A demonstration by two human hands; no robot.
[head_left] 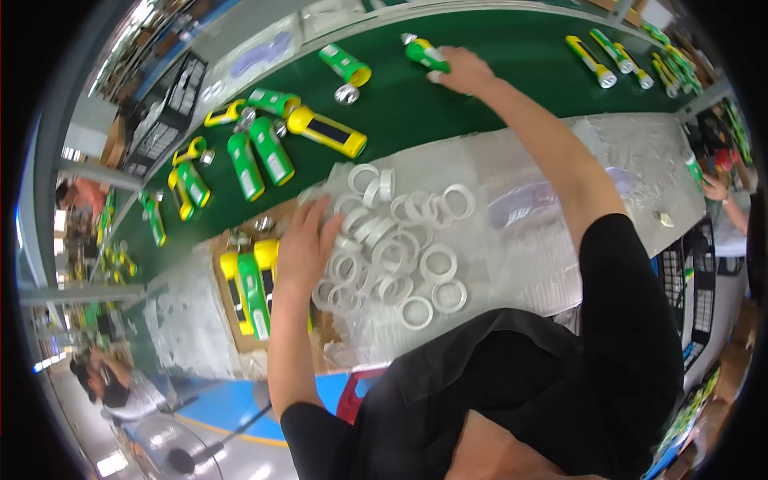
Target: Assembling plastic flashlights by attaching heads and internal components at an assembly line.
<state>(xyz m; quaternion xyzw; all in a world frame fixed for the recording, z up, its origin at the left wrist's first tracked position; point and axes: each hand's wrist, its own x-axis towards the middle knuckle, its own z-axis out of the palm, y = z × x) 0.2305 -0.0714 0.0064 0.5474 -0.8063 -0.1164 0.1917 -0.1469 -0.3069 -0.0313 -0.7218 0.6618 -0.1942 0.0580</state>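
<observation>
The right hand [464, 72] pinches one end of a green-and-yellow cylindrical plastic flashlight [426, 55], which juts leftward from that grip, while the left hand [303, 240], fingers parted, is just left of loosely piled white round plastic rings [378, 232].

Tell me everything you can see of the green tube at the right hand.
The green tube looks plastic, with a whitish patch, and yellow near its upper-left end, where a silvery piece shows. It slants over the green table, its lower-right end in the right hand's grip; whether it rests there is unclear.
</observation>
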